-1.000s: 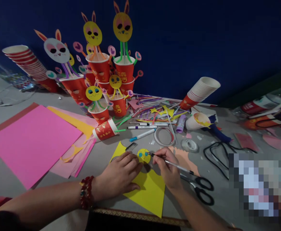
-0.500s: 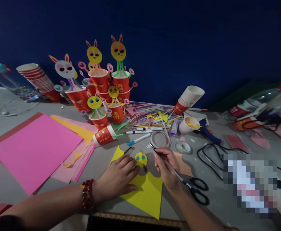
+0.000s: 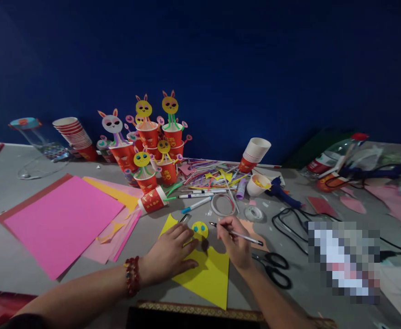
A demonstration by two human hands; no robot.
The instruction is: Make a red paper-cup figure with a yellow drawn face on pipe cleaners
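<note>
Beaded bracelets circle the wrist of my left hand (image 3: 169, 251), which lies flat with fingers stretched over the yellow paper (image 3: 209, 276). Its fingertips are at the edge of a small yellow paper disc (image 3: 200, 229) with two blue eyes drawn on it. Pinched in my right hand (image 3: 236, 242) is a slim clear-barrelled pen (image 3: 243, 236). The pen points left, its tip just right of the disc, and I cannot tell whether it touches anything. Black-handled scissors (image 3: 277, 269) lie beside my right wrist, their blades partly hidden.
Red paper cups with rabbit faces (image 3: 147, 137) stand behind, and one decorated cup (image 3: 152, 199) lies tipped over. Markers (image 3: 196, 204), tape rolls (image 3: 223, 204) and pipe cleaners (image 3: 200, 173) spread across the middle. Pink sheets (image 3: 65, 224) lie left; a black cable (image 3: 286, 233) coils right.
My right hand has turned the pen from a steep slant to nearly level, its tip now lower and closer to the disc. My left hand keeps its place. The whole view has shifted.
</note>
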